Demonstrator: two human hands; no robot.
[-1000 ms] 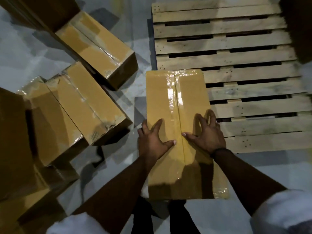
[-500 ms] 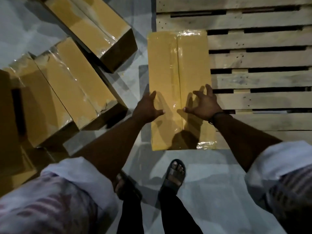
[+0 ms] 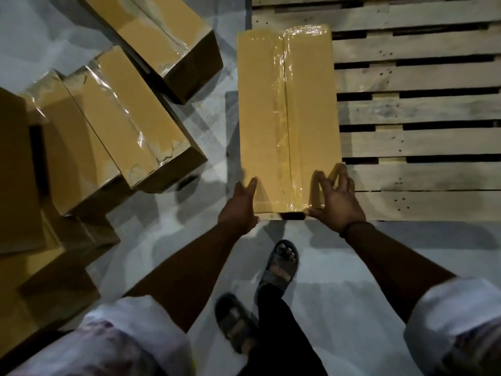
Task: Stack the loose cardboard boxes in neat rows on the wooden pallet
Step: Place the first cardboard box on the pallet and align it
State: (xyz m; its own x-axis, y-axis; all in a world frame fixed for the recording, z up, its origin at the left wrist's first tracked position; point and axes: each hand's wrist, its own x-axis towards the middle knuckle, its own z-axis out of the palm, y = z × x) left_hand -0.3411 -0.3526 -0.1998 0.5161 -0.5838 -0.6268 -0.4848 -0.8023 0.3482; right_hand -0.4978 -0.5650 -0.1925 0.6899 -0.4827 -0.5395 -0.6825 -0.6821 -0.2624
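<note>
Your taped box (image 3: 287, 118) lies flat with its long side running away from you, a strip of clear tape down the middle of its top; the wooden pallet (image 3: 420, 77) sits under the box and stretches away to the right of it, bare slats showing. The box's near end is about level with the pallet's near edge. Your left hand (image 3: 238, 210) is at the near left corner of the box, fingers straight and held together against its left side, gripping nothing; your right hand (image 3: 336, 204) is at the near right corner, fingers spread and only lightly bent, tips touching the box, thumb along its near edge, nothing clasped. A dark band (image 3: 349, 229) circles your right wrist. Left of the box, apart from it on the grey floor (image 3: 352, 267), lie the loose boxes: one tilted box (image 3: 162, 36) furthest from you, two side by side (image 3: 130, 118) nearer, more in shadow beyond them. Your sandalled feet (image 3: 280, 267) stand just near of the box.
</note>
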